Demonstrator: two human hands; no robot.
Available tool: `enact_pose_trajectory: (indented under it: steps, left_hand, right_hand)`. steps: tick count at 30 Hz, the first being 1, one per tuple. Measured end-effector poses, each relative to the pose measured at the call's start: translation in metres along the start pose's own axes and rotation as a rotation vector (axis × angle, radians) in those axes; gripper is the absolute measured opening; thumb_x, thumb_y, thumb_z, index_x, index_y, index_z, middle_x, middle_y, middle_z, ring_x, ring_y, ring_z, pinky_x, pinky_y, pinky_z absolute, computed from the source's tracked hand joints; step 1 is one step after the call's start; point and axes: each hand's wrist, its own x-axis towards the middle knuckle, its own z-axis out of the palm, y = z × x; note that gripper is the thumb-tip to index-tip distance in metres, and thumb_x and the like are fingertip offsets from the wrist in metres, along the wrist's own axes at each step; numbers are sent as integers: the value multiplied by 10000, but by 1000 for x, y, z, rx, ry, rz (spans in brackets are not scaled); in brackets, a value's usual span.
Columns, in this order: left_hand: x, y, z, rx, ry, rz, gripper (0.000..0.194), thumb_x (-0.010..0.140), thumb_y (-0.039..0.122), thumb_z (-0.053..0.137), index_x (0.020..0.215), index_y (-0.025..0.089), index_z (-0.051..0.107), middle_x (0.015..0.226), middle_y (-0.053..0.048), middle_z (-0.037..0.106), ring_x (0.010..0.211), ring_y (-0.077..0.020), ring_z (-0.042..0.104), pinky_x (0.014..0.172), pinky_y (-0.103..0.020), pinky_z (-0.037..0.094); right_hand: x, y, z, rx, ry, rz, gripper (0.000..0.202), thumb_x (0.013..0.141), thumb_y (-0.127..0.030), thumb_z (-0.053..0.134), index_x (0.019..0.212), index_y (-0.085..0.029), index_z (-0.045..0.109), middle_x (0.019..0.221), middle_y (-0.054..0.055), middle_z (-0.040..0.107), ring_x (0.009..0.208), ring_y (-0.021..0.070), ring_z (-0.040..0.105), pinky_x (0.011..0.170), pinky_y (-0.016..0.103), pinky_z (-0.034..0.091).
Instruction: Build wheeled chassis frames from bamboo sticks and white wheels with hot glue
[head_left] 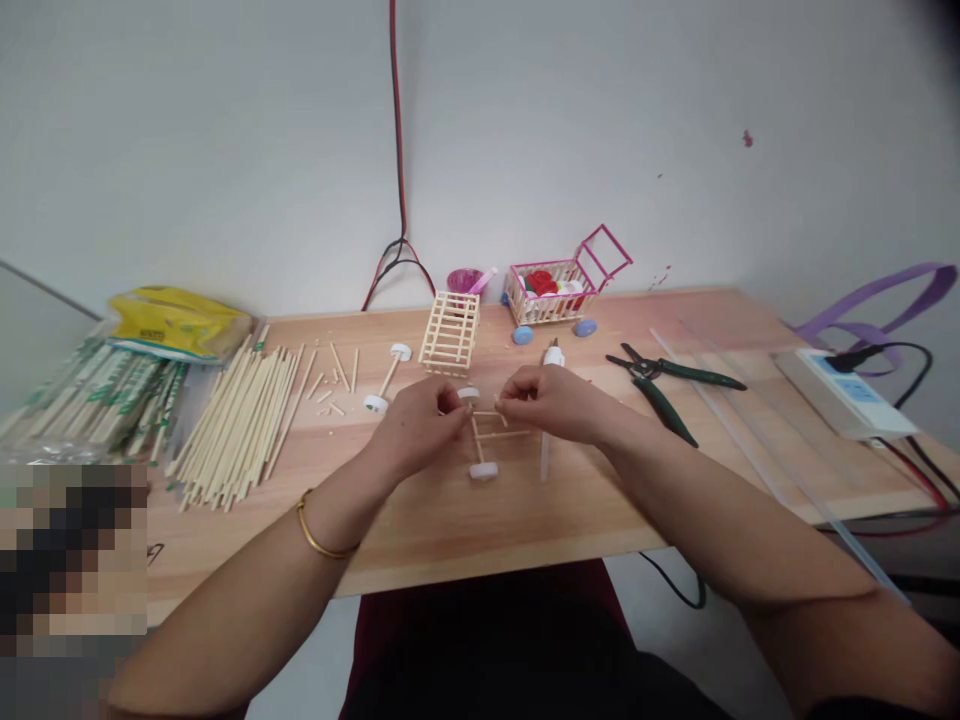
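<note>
Yellow packet [176,322]; pink-trimmed cart [551,292]; pale blue wheels [523,336]; dark green plier handles [664,408]; purple strap [885,305]

Pale wall [562,120], 1 wooden table [420,540], grey floor [292,660].

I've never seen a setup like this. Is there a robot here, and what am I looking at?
No robot: these are a person's bare hands, in one picture from a camera worn on the head, looking down. The left hand and right hand pinch at a small stick frame with white wheels. On the wooden table lie loose sticks, a little slatted crate, a pink-edged cart and green-handled cutters or pliers.
</note>
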Motion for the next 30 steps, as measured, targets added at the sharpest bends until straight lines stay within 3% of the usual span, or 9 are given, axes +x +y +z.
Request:
enact_pose_trajectory:
  steps: [5, 14, 19, 30]
  left_hand:
    - [-2, 1, 6, 26, -88, -25, 114, 724, 256, 581, 660, 181, 525, 640, -27, 642, 638, -166, 574, 556, -250, 378]
    - [-1, -4, 13, -187, -210, -93, 76, 741, 214, 549, 700, 180, 495, 572, -25, 662, 532, -149, 619, 491, -226, 415]
    - [-1, -4, 16, -245, -219, -140, 72, 718, 145, 535, 692, 183, 479, 572, -22, 671, 517, -150, 636, 464, -211, 435]
    - [-1, -2, 16, -332, -232, -179, 165, 765, 180, 591, 680, 181, 450, 535, -21, 659, 480, -144, 633, 434, -199, 444]
  right_hand:
    - [1, 5, 7, -141, -9, -16, 160, 733, -275, 577, 670, -182, 690, 747, 37, 652, 676, 149, 578, 618, 264, 409]
    - [5, -1, 12, -258, -9, 34, 148, 723, -247, 578, 625, -172, 659, 657, 36, 654, 655, 152, 567, 585, 252, 376]
    - [9, -1, 15, -254, -11, 100, 181, 722, -289, 566, 621, -166, 652, 598, 11, 612, 590, 122, 525, 523, 229, 324]
    - [10, -8, 18, -335, -21, 123, 175, 729, -277, 552, 628, -176, 654, 620, 20, 624, 608, 128, 521, 535, 240, 306]
